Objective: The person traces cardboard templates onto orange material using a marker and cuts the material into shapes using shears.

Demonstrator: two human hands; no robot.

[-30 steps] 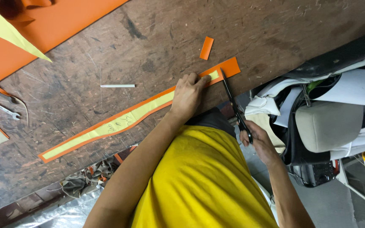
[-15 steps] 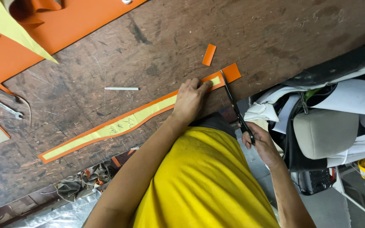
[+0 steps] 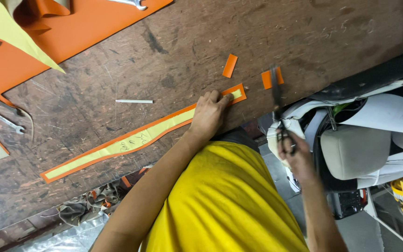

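A: Long orange strip (image 3: 131, 144) lying flat on the worn wooden bench, running diagonally, a yellow pattern piece laid along its middle

B: Its near end by the bench edge is squared off, orange border showing all round the yellow

A: And the scissors (image 3: 278, 109), dark, blurred, raised off the edge, blades pointing up over the wood

B: A small orange offcut (image 3: 272, 78) lies just beside those blades, apart from the strip
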